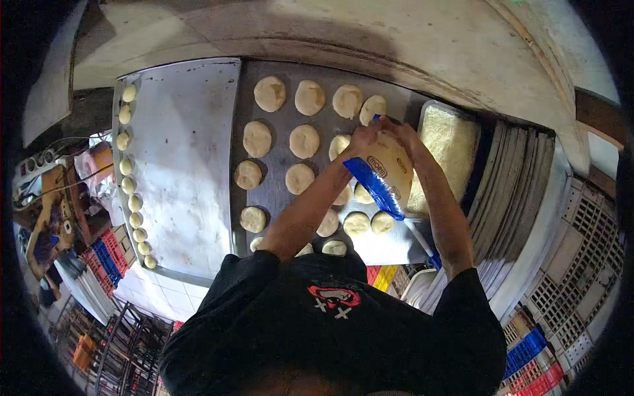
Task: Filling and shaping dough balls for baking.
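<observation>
Both hands grip a clear and blue plastic pouch (pixel 388 162) filled with something pale yellow, its blue end hanging down toward me. My left hand (pixel 362 137) is closed round the pouch's far left side. Round its far right side my right hand (pixel 404 134) is closed. The pouch's far end sits between the hands, close to a flattened dough round (pixel 373 109) at the back of the dark baking tray (pixel 281 125). More flat dough rounds (pixel 304 141) lie in rows on this tray. My forearms and the pouch hide some of them.
To the left, a metal sheet (pixel 181 158) carries a line of small dough balls (pixel 127 166) along its left edge. A pan of pale yellow shreds (pixel 449 142) stands at the right, beside a row of stacked trays (pixel 505 191). Plastic crates (pixel 528 353) sit lower right.
</observation>
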The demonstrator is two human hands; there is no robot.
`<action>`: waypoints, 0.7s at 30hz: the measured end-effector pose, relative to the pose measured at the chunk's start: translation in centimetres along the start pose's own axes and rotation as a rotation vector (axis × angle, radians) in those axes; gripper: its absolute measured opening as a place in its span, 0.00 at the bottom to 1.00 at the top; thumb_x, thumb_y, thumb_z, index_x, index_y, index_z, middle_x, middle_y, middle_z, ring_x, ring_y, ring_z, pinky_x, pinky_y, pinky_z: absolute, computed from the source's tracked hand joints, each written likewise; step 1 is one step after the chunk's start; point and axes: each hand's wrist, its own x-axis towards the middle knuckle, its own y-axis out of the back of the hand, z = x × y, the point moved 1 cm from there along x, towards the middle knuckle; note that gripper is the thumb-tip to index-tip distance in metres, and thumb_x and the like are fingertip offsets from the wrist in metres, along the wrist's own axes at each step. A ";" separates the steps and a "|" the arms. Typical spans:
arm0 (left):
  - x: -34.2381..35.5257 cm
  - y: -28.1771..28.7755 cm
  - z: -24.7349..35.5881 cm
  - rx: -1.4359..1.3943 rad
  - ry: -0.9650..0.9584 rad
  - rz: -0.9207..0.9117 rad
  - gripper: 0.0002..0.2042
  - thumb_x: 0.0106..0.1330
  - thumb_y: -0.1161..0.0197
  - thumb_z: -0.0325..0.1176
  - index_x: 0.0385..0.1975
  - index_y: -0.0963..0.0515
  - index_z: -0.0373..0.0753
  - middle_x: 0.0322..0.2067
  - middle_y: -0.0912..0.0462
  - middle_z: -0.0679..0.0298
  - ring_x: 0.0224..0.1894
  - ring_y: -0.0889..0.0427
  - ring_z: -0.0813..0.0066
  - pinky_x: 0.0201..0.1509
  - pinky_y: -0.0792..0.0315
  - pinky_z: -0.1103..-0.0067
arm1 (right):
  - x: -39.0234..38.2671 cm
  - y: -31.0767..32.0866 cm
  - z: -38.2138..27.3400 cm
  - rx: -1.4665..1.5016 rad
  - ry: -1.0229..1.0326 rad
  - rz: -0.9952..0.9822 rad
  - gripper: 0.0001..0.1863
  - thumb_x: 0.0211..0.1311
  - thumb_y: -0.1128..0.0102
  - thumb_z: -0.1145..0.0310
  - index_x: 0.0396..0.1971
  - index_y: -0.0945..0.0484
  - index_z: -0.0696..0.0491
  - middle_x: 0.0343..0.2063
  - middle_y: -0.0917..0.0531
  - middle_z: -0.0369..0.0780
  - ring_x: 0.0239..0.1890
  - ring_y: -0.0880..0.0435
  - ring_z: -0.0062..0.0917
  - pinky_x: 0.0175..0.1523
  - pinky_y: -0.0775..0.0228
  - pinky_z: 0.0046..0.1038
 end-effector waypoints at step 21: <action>-13.6 7.9 8.0 -1.075 0.413 -0.373 0.17 0.62 0.37 0.38 0.48 0.21 0.38 0.42 0.16 0.60 0.47 0.19 0.67 0.52 0.27 0.68 | -8.4 -3.1 0.5 0.229 -0.032 -0.218 0.19 0.60 0.33 0.55 0.37 0.18 0.58 0.33 0.15 0.37 0.32 0.18 0.21 0.38 0.25 0.25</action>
